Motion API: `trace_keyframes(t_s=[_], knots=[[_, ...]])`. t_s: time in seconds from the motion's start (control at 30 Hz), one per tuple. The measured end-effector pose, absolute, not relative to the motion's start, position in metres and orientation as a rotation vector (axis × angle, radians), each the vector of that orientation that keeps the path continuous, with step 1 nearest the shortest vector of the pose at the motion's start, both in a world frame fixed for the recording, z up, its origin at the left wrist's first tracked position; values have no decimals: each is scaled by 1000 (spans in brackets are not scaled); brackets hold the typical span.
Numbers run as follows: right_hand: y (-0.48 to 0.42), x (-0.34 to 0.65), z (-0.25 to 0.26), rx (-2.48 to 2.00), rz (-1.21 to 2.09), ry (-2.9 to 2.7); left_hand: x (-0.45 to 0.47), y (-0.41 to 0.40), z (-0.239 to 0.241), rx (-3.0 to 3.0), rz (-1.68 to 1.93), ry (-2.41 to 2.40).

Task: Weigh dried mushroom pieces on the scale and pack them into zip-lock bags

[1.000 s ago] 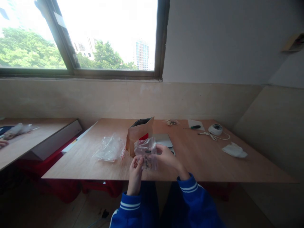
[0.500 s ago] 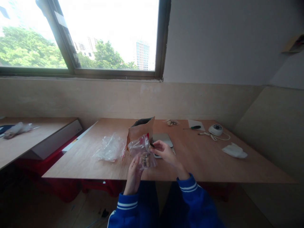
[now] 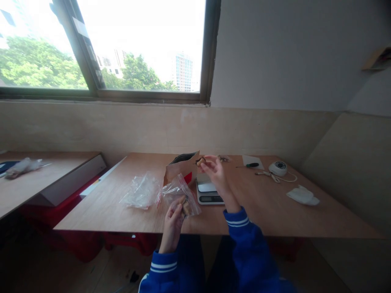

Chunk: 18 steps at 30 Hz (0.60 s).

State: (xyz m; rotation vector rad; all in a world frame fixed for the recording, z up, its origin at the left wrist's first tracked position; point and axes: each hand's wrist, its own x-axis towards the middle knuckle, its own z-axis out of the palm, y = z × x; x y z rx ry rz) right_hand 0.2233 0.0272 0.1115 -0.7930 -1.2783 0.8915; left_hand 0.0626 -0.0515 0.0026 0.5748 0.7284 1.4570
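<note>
My left hand (image 3: pixel 173 221) is closed on a clear zip-lock bag (image 3: pixel 179 187) with a red mark near its top. Through the film several tan-brown pieces (image 3: pixel 186 208) show, too blurred to name. My right hand (image 3: pixel 216 171) is raised above the digital scale (image 3: pixel 210 198), its fingers pinching a small tan piece with dark edges (image 3: pixel 200 162). Part of the scale is hidden by that hand and wrist. Behind the zip-lock bag stands an open brown kraft paper pouch (image 3: pixel 179 169), dark inside.
Crumpled clear plastic bags (image 3: pixel 140 191) lie to the left. At the back are a small bag of pieces (image 3: pixel 224 158) and a green-handled screwdriver (image 3: pixel 252 165) on white paper. A white dome camera (image 3: pixel 277 168) with its cable and a white tissue (image 3: pixel 303 195) lie right.
My right hand has moved up and away from the zip-lock bag with a tan piece in its fingers. More of the scale's front now shows. My left hand stays with the bag.
</note>
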Motion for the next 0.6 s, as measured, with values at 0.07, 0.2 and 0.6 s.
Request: trace_keyframes(t_s=[0.07, 0.2, 0.6], knots=[[43, 216, 130, -788, 711, -1378, 62, -51, 2, 581, 1454, 734], [68, 202, 145, -847, 424, -1604, 60, -52, 4, 599, 1456, 750], [65, 203, 128, -1040, 56, -1931, 57, -48, -3, 575, 1446, 766]])
